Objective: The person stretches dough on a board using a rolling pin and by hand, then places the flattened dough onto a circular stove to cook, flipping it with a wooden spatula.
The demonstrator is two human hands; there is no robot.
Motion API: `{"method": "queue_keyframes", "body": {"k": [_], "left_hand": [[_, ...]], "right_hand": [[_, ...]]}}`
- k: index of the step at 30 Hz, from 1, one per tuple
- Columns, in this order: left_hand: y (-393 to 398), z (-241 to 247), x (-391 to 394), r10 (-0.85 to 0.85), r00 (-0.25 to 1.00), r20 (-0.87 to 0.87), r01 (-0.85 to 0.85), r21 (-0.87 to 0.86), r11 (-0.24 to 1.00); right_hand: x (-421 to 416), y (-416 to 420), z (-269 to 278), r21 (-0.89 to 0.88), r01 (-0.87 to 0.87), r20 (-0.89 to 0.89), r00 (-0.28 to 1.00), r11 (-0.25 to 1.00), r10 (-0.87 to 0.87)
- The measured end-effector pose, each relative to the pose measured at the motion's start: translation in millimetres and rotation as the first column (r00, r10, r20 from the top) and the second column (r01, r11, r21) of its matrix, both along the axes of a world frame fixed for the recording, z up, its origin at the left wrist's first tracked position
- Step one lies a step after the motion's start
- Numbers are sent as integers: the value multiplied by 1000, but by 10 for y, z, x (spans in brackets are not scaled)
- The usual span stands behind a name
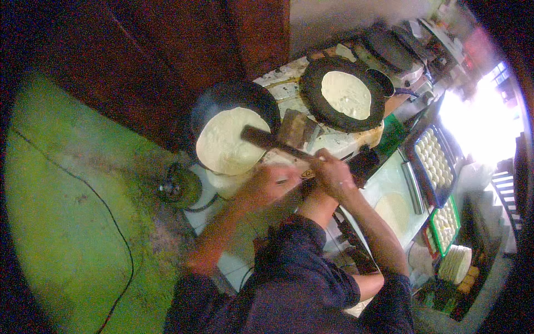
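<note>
My right hand (334,172) grips the handle of a dark flat spatula (256,137). The spatula's blade lies across a pale round flatbread (225,144), which covers the near part of a black round pan (227,94). My left hand (277,181), blurred by motion, is just on the near side of that pan; its fingers are too smeared to show whether it holds anything. Another flatbread (346,95) lies on a second dark griddle (311,102) farther right. Part of a pale round thing (225,183) shows below the nearer flatbread.
A rolling pin (413,188) and a thin dough round (392,213) lie on a white work surface at right. Beyond are a blue tray (442,198) and a green-rimmed tray (449,246) of dough balls. A gas burner part (179,185) and a cable (104,204) are at left.
</note>
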State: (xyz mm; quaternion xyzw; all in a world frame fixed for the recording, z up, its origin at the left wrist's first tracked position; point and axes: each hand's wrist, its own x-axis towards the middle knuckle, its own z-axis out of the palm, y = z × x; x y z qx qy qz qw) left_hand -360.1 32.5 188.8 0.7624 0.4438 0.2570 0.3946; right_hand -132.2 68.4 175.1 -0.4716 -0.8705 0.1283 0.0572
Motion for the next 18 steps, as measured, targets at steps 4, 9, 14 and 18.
{"method": "queue_keyframes", "body": {"k": [4,9,14,18], "left_hand": [[765,-455,-848,386,792,-473,-218,372,902],[1304,-845,-1105,359,608,-708,-343,174,923],[1480,-902,-1227,214,462,-861,-211,127,969],[1444,-443,-1225,425,505,-751,-249,345,905]], "right_hand": [[352,85,232,-30,147,-36,988,989,-148],[568,-157,269,2,134,-28,991,991,-134],[19,-308,132,-125,180,83,982,976,-171],[-991,129,-305,-102,22,-236,971,995,-46]]}}
